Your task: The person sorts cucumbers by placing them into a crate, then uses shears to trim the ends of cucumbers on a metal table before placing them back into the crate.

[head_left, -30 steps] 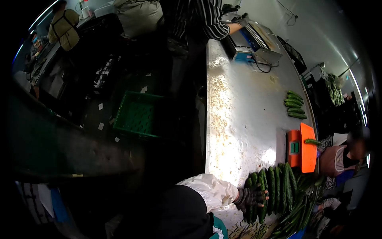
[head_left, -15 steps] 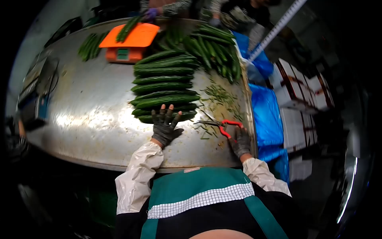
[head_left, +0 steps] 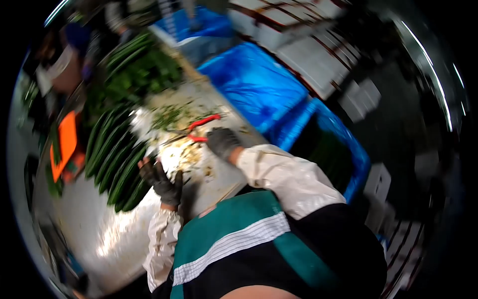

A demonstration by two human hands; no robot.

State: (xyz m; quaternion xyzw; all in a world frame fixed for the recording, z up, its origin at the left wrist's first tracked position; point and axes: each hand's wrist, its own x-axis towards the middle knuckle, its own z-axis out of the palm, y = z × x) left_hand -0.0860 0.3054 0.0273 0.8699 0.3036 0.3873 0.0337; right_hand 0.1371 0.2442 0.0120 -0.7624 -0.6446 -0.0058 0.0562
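My left hand, in a dark glove with bare fingertips, has its fingers spread at the near end of a row of long green cucumbers. It touches or hovers just over the last ones; the blur hides which. My right hand, also gloved, is curled at the red handles of a pair of scissors. Their handles stand apart and the thin blades point left, over small green trimmings on the metal table. Exactly how the fingers sit on the handles is hard to see.
More cucumbers are heaped at the far end. An orange scale stands at the left with a cucumber on it. Blue-lined boxes line the table's right edge, with white boxes beyond. Other people are at the far side.
My view has swung to the right, so the table and cucumbers now appear tilted and further left, and more of the blue-lined boxes shows. Both hands stay near the cucumbers and scissors.
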